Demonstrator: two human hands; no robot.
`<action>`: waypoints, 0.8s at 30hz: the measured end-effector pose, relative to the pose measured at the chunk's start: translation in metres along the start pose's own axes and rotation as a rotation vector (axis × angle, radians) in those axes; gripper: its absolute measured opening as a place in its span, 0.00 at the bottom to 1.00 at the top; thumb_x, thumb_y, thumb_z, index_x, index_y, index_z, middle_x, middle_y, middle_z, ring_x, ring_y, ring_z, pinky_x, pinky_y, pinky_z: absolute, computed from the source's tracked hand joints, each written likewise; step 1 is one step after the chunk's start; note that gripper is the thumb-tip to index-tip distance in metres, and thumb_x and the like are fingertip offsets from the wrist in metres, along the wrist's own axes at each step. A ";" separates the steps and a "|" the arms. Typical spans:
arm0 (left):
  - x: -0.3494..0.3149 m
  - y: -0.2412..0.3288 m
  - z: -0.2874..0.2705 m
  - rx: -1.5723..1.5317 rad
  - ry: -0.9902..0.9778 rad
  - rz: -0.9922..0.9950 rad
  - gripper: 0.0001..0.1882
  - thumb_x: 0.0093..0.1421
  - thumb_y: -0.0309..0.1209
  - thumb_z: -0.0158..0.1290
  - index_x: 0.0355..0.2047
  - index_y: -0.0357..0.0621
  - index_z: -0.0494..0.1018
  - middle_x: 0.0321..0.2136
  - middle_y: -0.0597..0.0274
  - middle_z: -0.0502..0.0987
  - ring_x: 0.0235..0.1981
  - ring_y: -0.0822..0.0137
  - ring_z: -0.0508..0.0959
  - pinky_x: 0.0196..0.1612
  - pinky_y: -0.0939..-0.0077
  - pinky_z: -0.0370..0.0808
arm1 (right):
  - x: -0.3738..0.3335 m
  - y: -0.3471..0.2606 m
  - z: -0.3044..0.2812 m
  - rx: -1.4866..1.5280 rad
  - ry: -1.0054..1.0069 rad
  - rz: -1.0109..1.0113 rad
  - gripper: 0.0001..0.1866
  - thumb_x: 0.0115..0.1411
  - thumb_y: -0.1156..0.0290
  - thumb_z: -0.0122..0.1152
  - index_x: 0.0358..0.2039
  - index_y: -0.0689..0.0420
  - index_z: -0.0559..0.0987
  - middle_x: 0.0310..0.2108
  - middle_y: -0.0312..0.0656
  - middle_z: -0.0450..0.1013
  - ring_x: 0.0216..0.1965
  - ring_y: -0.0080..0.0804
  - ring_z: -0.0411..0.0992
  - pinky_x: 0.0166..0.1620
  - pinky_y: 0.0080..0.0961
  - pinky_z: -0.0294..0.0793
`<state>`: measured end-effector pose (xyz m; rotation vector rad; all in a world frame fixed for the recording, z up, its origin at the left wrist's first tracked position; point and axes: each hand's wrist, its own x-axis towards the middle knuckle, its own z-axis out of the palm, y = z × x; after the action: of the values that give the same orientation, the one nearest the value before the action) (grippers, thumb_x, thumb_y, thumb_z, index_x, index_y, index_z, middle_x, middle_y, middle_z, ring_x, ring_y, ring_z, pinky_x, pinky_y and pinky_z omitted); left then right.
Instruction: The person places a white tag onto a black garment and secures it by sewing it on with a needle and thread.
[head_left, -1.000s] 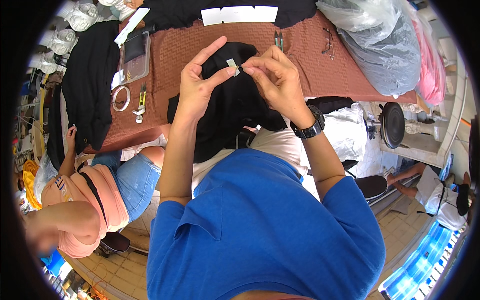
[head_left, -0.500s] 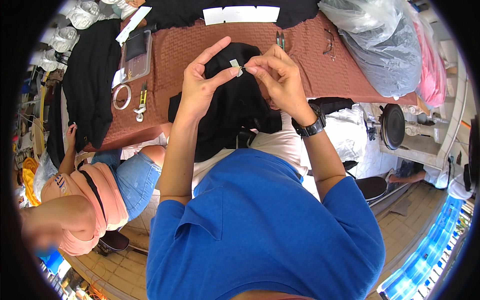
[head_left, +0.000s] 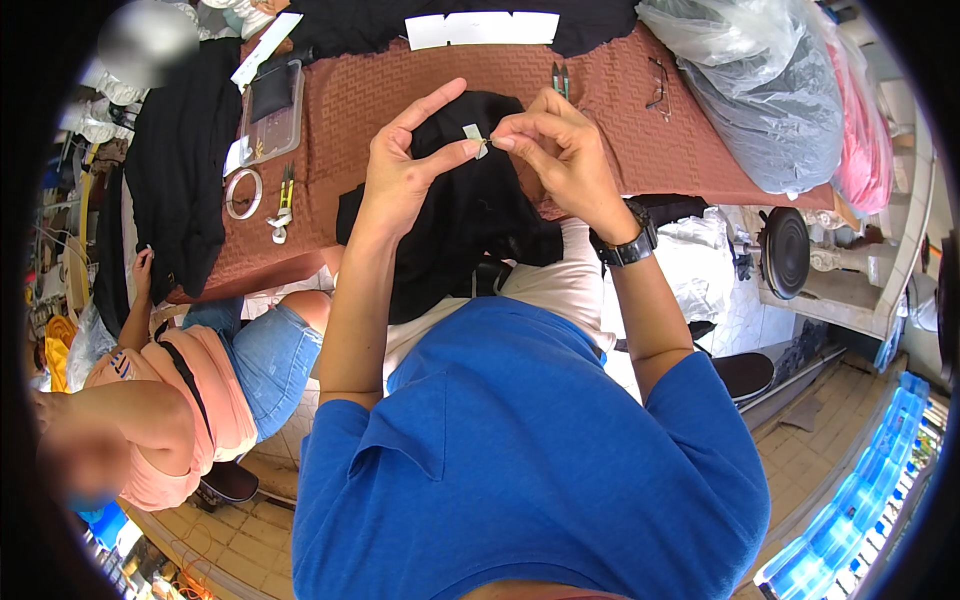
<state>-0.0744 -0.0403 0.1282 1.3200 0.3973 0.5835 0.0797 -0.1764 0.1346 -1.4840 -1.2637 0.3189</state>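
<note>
Black cloth (head_left: 440,215) hangs over my lap and rises against the table edge behind my hands. My left hand (head_left: 408,175) pinches a small pale tag (head_left: 472,132) at its thumb tip, with the index finger stretched up and away. Close beside the tag, my right hand (head_left: 555,150) has thumb and forefinger pressed together on a tiny thing, partly hidden and too small to name. A thin gold-coloured glint shows between the two hands' fingertips.
A brown cloth covers the table (head_left: 350,90). On it are a clear plastic box (head_left: 285,135), a tape roll (head_left: 243,193), yellow-handled snips (head_left: 286,200), dark-handled snips (head_left: 560,80), eyeglasses (head_left: 657,85) and bulky plastic bags (head_left: 770,110). A person (head_left: 190,400) in a peach top sits at left.
Both hands stay close together at the tag, with only a slight shift. My right wrist has moved a little to the right.
</note>
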 end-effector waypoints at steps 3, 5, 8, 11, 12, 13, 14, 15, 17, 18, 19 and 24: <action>0.000 -0.002 -0.001 -0.003 -0.001 -0.013 0.32 0.52 0.18 0.66 0.59 0.40 0.73 0.57 0.57 0.75 0.56 0.71 0.74 0.61 0.75 0.71 | 0.002 0.002 -0.002 -0.010 -0.026 -0.025 0.05 0.58 0.77 0.67 0.36 0.58 0.85 0.28 0.37 0.67 0.29 0.26 0.67 0.33 0.24 0.68; 0.000 -0.001 0.000 -0.007 0.000 -0.025 0.32 0.52 0.18 0.66 0.59 0.40 0.73 0.58 0.57 0.75 0.56 0.71 0.74 0.61 0.75 0.71 | 0.002 0.007 -0.003 -0.026 -0.040 -0.047 0.05 0.59 0.76 0.67 0.36 0.59 0.85 0.29 0.37 0.67 0.29 0.27 0.68 0.34 0.25 0.69; 0.000 -0.001 0.000 -0.011 0.009 -0.038 0.32 0.52 0.18 0.66 0.59 0.40 0.73 0.57 0.57 0.75 0.56 0.71 0.74 0.61 0.75 0.71 | 0.002 0.006 0.000 -0.023 -0.036 -0.003 0.05 0.59 0.75 0.67 0.36 0.59 0.85 0.29 0.38 0.67 0.30 0.27 0.68 0.34 0.25 0.69; 0.000 -0.003 0.000 -0.005 0.022 -0.040 0.32 0.52 0.18 0.66 0.59 0.41 0.74 0.57 0.57 0.75 0.56 0.71 0.75 0.61 0.75 0.71 | 0.001 0.005 0.003 -0.014 -0.022 0.003 0.05 0.59 0.75 0.67 0.36 0.59 0.85 0.29 0.38 0.67 0.29 0.27 0.68 0.34 0.24 0.69; 0.000 -0.004 0.000 -0.002 0.026 -0.039 0.32 0.52 0.18 0.66 0.59 0.41 0.74 0.57 0.57 0.75 0.56 0.70 0.75 0.60 0.75 0.71 | 0.001 0.004 0.003 -0.010 -0.028 0.026 0.05 0.59 0.75 0.67 0.36 0.59 0.85 0.29 0.37 0.67 0.29 0.26 0.68 0.34 0.24 0.69; 0.000 -0.004 -0.001 -0.004 0.026 -0.040 0.32 0.52 0.18 0.65 0.59 0.41 0.73 0.56 0.57 0.76 0.56 0.70 0.75 0.60 0.75 0.71 | 0.000 0.004 0.003 -0.007 -0.033 0.049 0.05 0.60 0.74 0.67 0.36 0.59 0.85 0.29 0.37 0.68 0.29 0.26 0.68 0.34 0.24 0.70; 0.000 -0.004 -0.001 -0.006 0.026 -0.041 0.32 0.52 0.18 0.65 0.59 0.41 0.73 0.56 0.58 0.76 0.55 0.70 0.75 0.60 0.75 0.71 | 0.000 0.004 0.003 -0.004 -0.038 0.072 0.05 0.60 0.74 0.68 0.37 0.59 0.85 0.29 0.36 0.68 0.29 0.25 0.68 0.34 0.23 0.70; -0.001 -0.004 -0.001 -0.009 0.025 -0.042 0.32 0.52 0.18 0.65 0.59 0.40 0.73 0.56 0.58 0.76 0.55 0.70 0.75 0.60 0.76 0.71 | -0.002 0.006 0.004 0.068 -0.048 0.089 0.05 0.61 0.74 0.67 0.37 0.59 0.85 0.30 0.36 0.68 0.30 0.25 0.68 0.35 0.23 0.70; 0.001 0.000 0.000 -0.027 0.023 -0.062 0.32 0.52 0.17 0.65 0.60 0.40 0.73 0.56 0.58 0.76 0.55 0.70 0.75 0.59 0.75 0.71 | -0.001 0.013 0.002 0.197 -0.059 0.111 0.05 0.62 0.75 0.65 0.38 0.59 0.85 0.31 0.35 0.69 0.31 0.24 0.69 0.36 0.22 0.70; -0.001 0.003 0.000 -0.037 0.019 -0.071 0.33 0.52 0.17 0.64 0.60 0.39 0.72 0.55 0.59 0.76 0.55 0.70 0.75 0.59 0.75 0.71 | -0.002 0.014 0.004 0.219 -0.065 0.094 0.05 0.63 0.75 0.64 0.38 0.59 0.85 0.31 0.34 0.69 0.32 0.23 0.69 0.37 0.22 0.70; 0.001 0.004 0.000 -0.022 0.023 -0.062 0.33 0.52 0.18 0.64 0.60 0.39 0.72 0.55 0.59 0.76 0.55 0.70 0.75 0.59 0.75 0.70 | -0.002 0.013 0.004 0.227 -0.064 0.072 0.05 0.63 0.76 0.63 0.38 0.58 0.85 0.32 0.34 0.70 0.34 0.23 0.69 0.38 0.21 0.70; 0.000 0.003 0.001 0.007 0.023 -0.040 0.35 0.52 0.17 0.64 0.62 0.37 0.70 0.56 0.59 0.75 0.55 0.69 0.75 0.61 0.74 0.69 | -0.001 0.002 0.000 0.521 -0.085 0.299 0.07 0.65 0.79 0.59 0.44 0.59 0.77 0.34 0.34 0.71 0.38 0.19 0.70 0.42 0.20 0.72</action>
<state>-0.0749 -0.0406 0.1310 1.3099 0.4435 0.5645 0.0801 -0.1767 0.1325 -1.2075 -0.9242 0.8486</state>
